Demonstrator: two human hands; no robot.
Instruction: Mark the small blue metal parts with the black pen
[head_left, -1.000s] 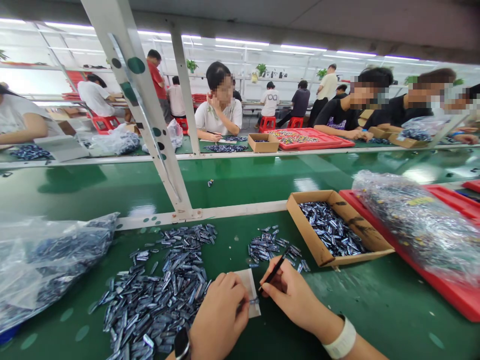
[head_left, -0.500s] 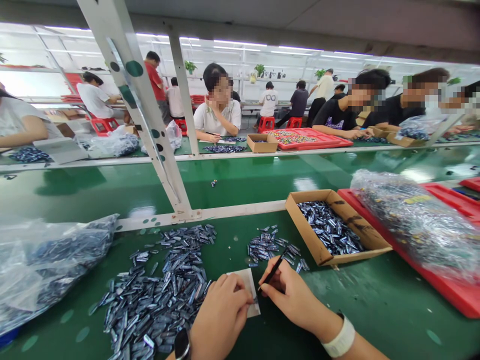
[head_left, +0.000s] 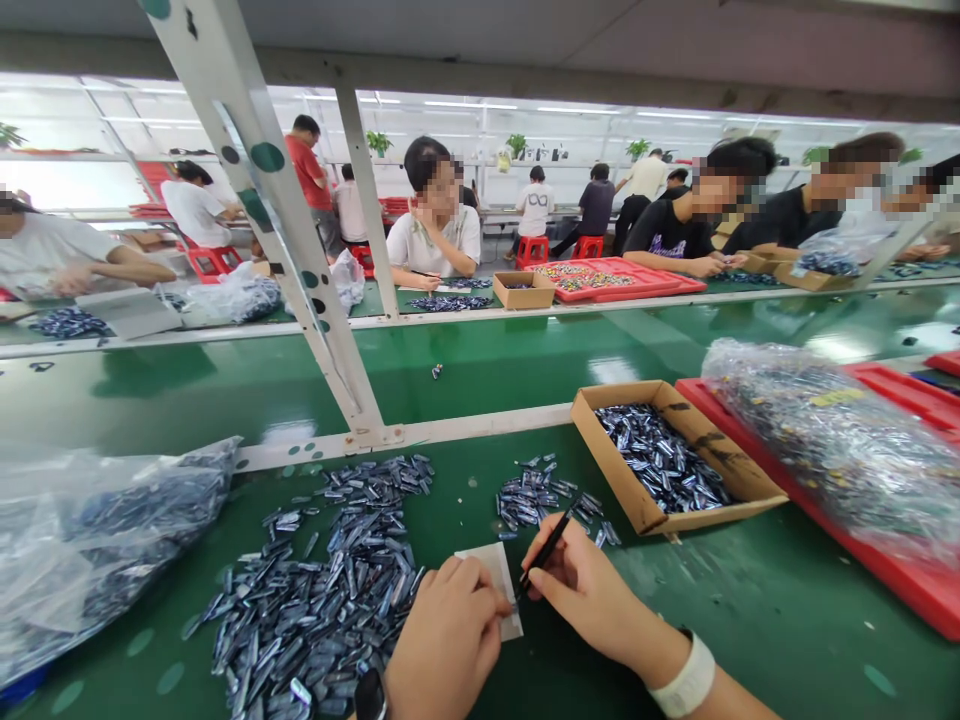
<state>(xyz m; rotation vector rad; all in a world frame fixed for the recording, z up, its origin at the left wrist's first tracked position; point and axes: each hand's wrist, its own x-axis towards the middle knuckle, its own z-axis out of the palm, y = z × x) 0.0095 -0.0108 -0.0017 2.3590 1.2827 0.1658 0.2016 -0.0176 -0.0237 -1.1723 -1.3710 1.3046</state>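
My right hand [head_left: 581, 580] grips black tweezers [head_left: 549, 548], held slantwise with the tips pointing down and left. Those tips come close to the fingers of my left hand [head_left: 457, 625]. That hand is closed in a pinch over a small whitish sheet [head_left: 495, 565] on the green table; whatever sits between its fingertips is too hidden to name. Left of it spreads a big pile of small, shiny dark-blue plastic pieces [head_left: 315, 600]. A smaller heap of similar pieces [head_left: 532, 495] lies beyond the sheet.
An open cardboard box [head_left: 652, 520] of dark pieces stands right of the heap. A clear bag [head_left: 832, 440] rests on a red tray [head_left: 911, 600]. Another filled bag [head_left: 112, 540] lies at left. A white post [head_left: 300, 260] rises before the green belt [head_left: 480, 350]; co-workers sit beyond.
My hands stay almost in place, the tweezers shifting slightly. A small part on the belt has moved a little to the right. The co-worker at far left has leaned farther into view.
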